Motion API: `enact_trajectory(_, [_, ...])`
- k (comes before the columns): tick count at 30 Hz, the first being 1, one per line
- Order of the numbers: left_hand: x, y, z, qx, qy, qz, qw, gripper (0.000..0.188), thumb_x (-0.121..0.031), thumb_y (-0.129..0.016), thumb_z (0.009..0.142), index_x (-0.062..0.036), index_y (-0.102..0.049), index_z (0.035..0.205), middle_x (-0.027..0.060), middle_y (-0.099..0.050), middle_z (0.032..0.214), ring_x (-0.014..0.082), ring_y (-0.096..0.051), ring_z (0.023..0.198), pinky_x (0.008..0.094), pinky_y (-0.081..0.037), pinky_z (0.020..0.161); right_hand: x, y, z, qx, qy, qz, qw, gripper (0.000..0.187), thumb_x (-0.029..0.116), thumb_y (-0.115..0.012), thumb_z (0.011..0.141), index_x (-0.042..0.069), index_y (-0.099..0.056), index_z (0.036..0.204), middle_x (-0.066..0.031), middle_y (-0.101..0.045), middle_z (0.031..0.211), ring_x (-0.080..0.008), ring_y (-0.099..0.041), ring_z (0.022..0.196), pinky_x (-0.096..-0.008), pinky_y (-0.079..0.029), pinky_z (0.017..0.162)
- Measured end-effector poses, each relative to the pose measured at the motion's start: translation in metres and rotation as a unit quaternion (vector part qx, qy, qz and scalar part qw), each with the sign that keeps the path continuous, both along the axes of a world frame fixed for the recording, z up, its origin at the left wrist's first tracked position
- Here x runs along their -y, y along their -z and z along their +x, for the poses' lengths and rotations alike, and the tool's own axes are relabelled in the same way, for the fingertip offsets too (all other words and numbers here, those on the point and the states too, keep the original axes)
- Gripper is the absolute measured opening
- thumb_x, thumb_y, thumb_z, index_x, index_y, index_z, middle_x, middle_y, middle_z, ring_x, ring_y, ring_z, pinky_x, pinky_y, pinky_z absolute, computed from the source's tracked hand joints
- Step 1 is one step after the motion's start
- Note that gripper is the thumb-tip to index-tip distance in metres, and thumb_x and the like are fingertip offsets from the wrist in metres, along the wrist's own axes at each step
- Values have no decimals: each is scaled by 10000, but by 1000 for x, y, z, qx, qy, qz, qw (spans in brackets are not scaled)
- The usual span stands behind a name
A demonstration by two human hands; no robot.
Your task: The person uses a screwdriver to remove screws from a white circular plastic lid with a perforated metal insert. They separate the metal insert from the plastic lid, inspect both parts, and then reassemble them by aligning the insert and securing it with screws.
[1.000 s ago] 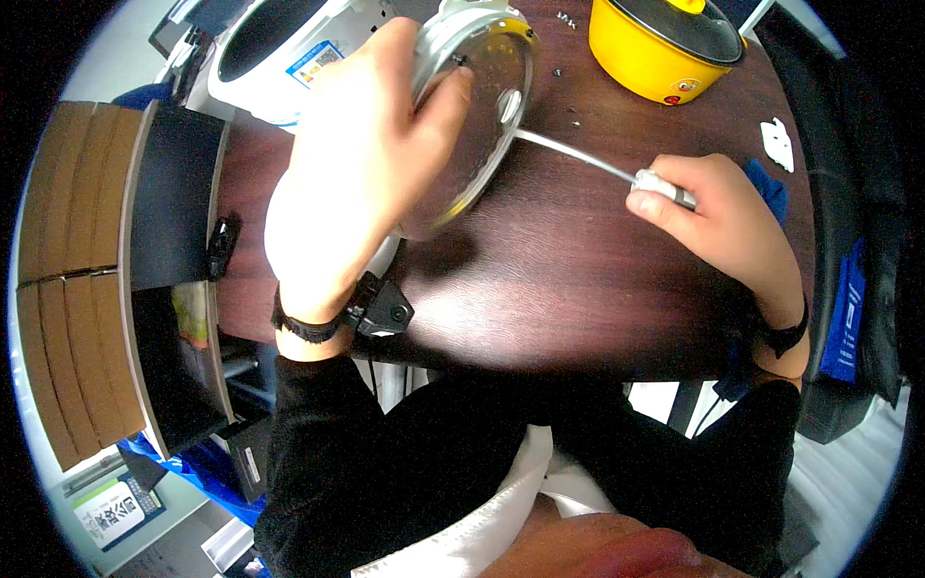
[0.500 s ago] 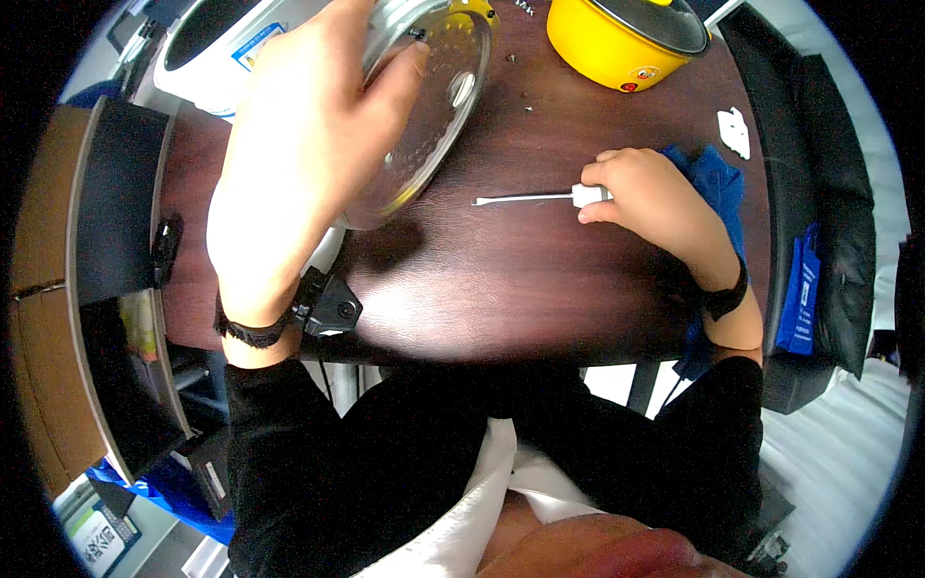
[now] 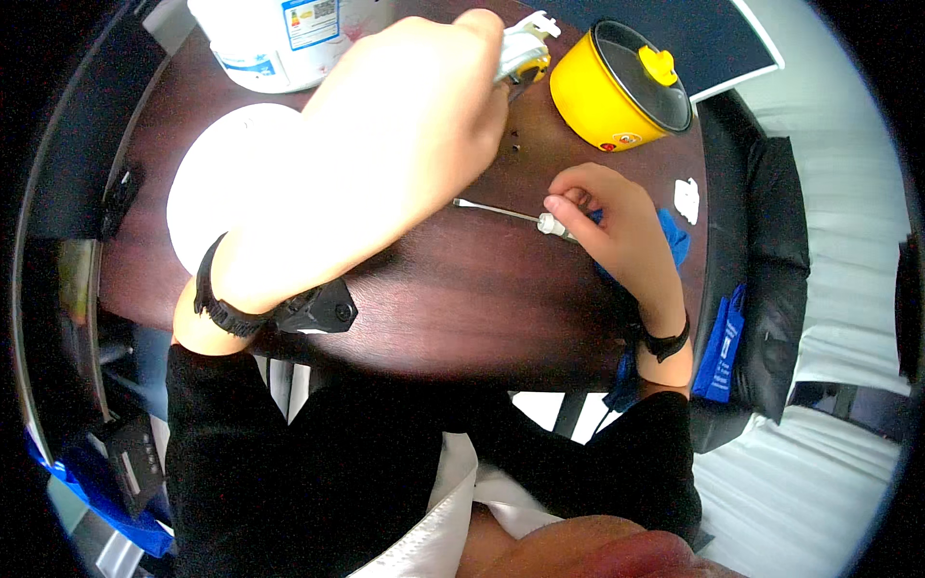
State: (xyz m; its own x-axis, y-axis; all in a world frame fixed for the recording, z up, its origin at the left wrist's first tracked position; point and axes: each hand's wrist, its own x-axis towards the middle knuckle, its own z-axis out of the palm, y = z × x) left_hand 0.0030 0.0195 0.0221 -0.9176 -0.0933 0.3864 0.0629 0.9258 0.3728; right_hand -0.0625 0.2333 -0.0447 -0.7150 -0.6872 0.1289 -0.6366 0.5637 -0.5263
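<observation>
My left hand (image 3: 424, 106) is closed around a clear round part, now turned nearly edge-on and mostly hidden behind the fingers. A white tab (image 3: 540, 27) and a yellow piece (image 3: 533, 69) show past the fingertips. Below my left forearm is a round white thing (image 3: 226, 173), washed out by glare. A flat-tipped screwdriver (image 3: 549, 223) with a pale handle lies on the table, its tip toward the left. Just above the handle hovers my right hand (image 3: 617, 217), fingers loosely curled and seemingly holding nothing. Small dark screws (image 3: 515, 147) lie between the hands.
A yellow pot (image 3: 597, 96) with a dark lid stands at the back right. At the back left is a white tub (image 3: 289, 48) with labels. A blue cloth (image 3: 673, 238) and a small white piece (image 3: 686, 200) lie along the right of the brown table (image 3: 443, 299).
My left hand has moved right and turned the clear round part, uncovering the round white thing. My right hand has let go of the screwdriver, which now lies on the table. The view has shifted.
</observation>
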Motion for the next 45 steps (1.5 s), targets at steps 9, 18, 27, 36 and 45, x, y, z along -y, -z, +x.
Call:
enact_trajectory(9, [24, 31, -7, -125, 135, 49, 982, 186, -108, -606, 805, 0, -458, 834, 233, -566, 650, 429, -582, 665, 479, -457, 565, 69, -43, 12, -31, -14, -204, 978, 138, 151, -655, 849, 26, -615, 892, -64, -611, 678, -122, -582, 580, -243, -453, 538])
enact_trajectory(18, [20, 26, -3, -109, 128, 65, 984, 153, -84, -586, 799, -5, -469, 856, 227, -568, 644, 418, -589, 669, 482, -469, 573, 82, -34, 10, -150, 14, -219, 964, 113, 119, -679, 782, 44, -598, 802, -93, -585, 662, -178, -582, 539, -278, -454, 503])
enact_trajectory(27, [22, 27, -3, -127, 136, 63, 981, 146, -78, -580, 797, -8, -462, 850, 225, -559, 634, 420, -581, 650, 480, -457, 557, 81, -41, 4, -306, -12, -151, 940, 139, 143, -714, 699, 85, -602, 759, -68, -582, 685, -206, -589, 539, -299, -466, 498])
enact_trajectory(36, [26, 24, -6, -78, 65, -28, 994, 198, -118, -611, 783, 21, -585, 922, 208, -637, 741, 334, -651, 697, 377, -521, 637, 68, -34, -15, -224, -32, -131, 965, 144, 143, -697, 710, 69, -573, 704, -86, -526, 597, -243, -562, 528, -303, -439, 493])
enact_trajectory(45, [35, 14, -3, -41, 13, -8, 999, 175, -167, -566, 843, -9, -504, 883, 214, -587, 770, 363, -598, 750, 422, -483, 698, 21, 35, -85, -49, -63, 198, 977, 258, 271, -589, 797, 24, -654, 762, -167, -625, 688, -327, -624, 659, -389, -499, 624])
